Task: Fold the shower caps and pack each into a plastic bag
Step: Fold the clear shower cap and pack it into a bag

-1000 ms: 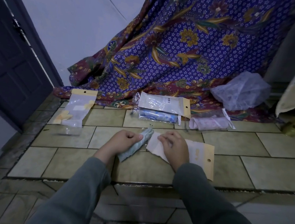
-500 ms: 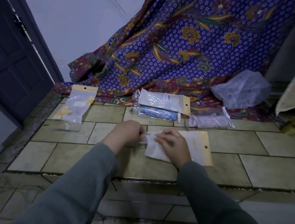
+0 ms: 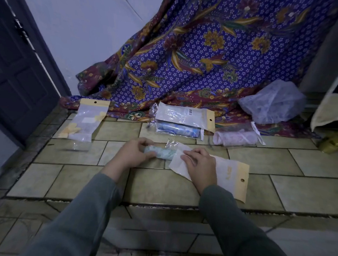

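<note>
A rolled cap (image 3: 161, 153), pale blue-green, is grasped in the fingers of the left hand (image 3: 134, 155) and is held level, just above the tiled floor (image 3: 159, 185). Its right end is at the open mouth of a bag (image 3: 221, 173), which lies flat on the floor; whether the end is already inside cannot be told. The bag is pressed down and its mouth is pinched by the fingers of the right hand (image 3: 200, 167). A yellow header with a hole is seen at the right end of this bag. A small crumpled piece of clear plastic (image 3: 171, 143) is seen just behind the cap.

Further from the person, three more things are laid in a row on the floor. On the left a packed bag (image 3: 85, 123) with yellow shapes inside is placed, well apart from the hands. In the middle a stack of bags (image 3: 182, 119) is seen, with a blue roll under the top one. Just beside it, on the right, a pink roll (image 3: 236, 138) in clear plastic is laid. Behind them a patterned cloth (image 3: 200, 55) is hung down to the floor, and a crumpled clear sack (image 3: 273, 104) is resting on its lower edge. A dark door (image 3: 13, 71) is seen on the left. Both arms are covered by grey sleeves (image 3: 80, 218).
</note>
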Available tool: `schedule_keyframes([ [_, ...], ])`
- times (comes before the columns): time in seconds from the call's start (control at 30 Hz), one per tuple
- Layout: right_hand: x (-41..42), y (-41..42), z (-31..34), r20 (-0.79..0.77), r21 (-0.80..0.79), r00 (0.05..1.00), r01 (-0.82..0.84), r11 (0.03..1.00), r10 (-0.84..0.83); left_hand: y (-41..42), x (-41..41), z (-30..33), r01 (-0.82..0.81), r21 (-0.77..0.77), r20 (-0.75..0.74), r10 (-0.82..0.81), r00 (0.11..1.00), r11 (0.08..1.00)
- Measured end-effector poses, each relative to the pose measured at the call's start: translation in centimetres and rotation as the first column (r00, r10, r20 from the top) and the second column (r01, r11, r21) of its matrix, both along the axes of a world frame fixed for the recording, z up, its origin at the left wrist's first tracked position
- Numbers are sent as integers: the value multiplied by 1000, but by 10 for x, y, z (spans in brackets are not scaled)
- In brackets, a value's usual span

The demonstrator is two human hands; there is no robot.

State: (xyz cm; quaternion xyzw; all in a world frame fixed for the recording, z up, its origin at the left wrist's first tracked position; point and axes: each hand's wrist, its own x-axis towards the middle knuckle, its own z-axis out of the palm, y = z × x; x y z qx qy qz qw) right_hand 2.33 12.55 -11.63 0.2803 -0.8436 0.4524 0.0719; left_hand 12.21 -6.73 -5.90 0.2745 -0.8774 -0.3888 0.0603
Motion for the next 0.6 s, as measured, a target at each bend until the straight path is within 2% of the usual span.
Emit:
schedule_keyframes([
  [0.07, -1, 0, 1, 17, -9, 1000, 23, 1000, -23, -2, 2, -4, -164, -10, -46, 164, 985, 986],
  [0.13, 1, -1, 2, 28, -2, 999, 21, 1000, -21, 4, 0, -8, -231, 41, -77, 234, 969, 972],
  [0.27, 8, -8, 3, -75, 55, 995, -62, 997, 66, 34, -14, -14, -161, 174, -125, 184, 975, 971],
  [0.37, 12, -5, 13, -17, 44, 997, -71, 996, 72, 44, -17, -21, -169, 159, -156, 193, 969, 973],
  [0.4, 10, -1, 16, -32, 99, 995, -87, 991, 90, 43, -16, -23, -181, 144, -161, 203, 966, 973],
  [0.5, 7, 14, 23, -104, 392, 979, -122, 912, 176, 40, -11, -26, -213, 131, -185, 235, 954, 968],
  [0.53, 6, 17, 22, -100, 415, 977, -131, 900, 189, 40, -11, -27, -213, 118, -192, 233, 953, 970],
  [0.6, 6, 20, 17, -59, 365, 986, -126, 923, 158, 44, -15, -28, -188, 129, -213, 212, 954, 974],
])
